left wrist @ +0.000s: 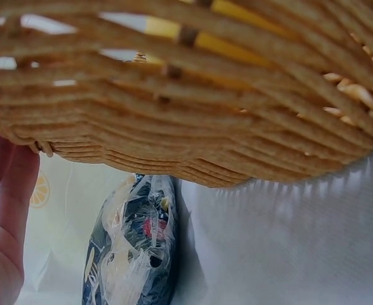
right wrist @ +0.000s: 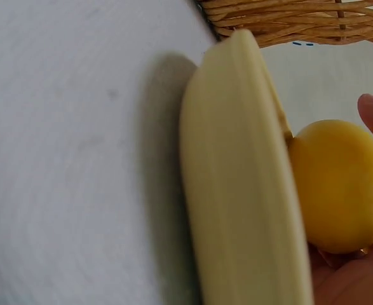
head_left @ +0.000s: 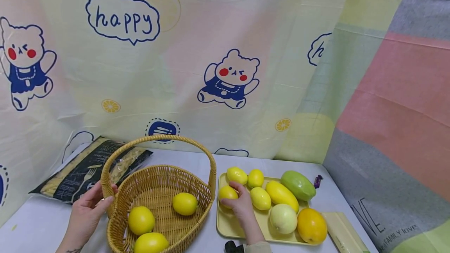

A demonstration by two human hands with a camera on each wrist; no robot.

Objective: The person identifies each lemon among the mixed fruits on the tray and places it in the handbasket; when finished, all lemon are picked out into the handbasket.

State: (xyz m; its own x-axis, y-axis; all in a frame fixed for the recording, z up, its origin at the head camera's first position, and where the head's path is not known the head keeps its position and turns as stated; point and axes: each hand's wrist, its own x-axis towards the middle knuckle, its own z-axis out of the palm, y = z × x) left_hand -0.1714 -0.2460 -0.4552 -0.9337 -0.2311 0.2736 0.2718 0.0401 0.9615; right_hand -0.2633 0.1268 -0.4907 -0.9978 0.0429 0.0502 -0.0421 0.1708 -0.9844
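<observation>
My left hand (head_left: 84,214) holds the wicker basket (head_left: 163,206) at the left foot of its arched handle, thumb in front and fingers behind. Inside the basket lie three yellow lemons, one at the right (head_left: 184,204), one at the left (head_left: 141,220) and one near the front (head_left: 151,243). On the left side of the yellow tray (head_left: 225,225), my right hand (head_left: 243,208) has its thumb and fingers around a lemon (head_left: 226,193). The right wrist view shows that lemon (right wrist: 339,184) just past the tray's edge (right wrist: 243,178), with part of the hand hidden.
More lemons (head_left: 260,198), a long yellow fruit (head_left: 282,196), a green mango-like fruit (head_left: 298,185), a pale round fruit (head_left: 283,218) and an orange (head_left: 312,226) crowd the tray. A black-printed bag (head_left: 88,171) lies behind the basket. A small purple wrapper (head_left: 318,181) is at the right.
</observation>
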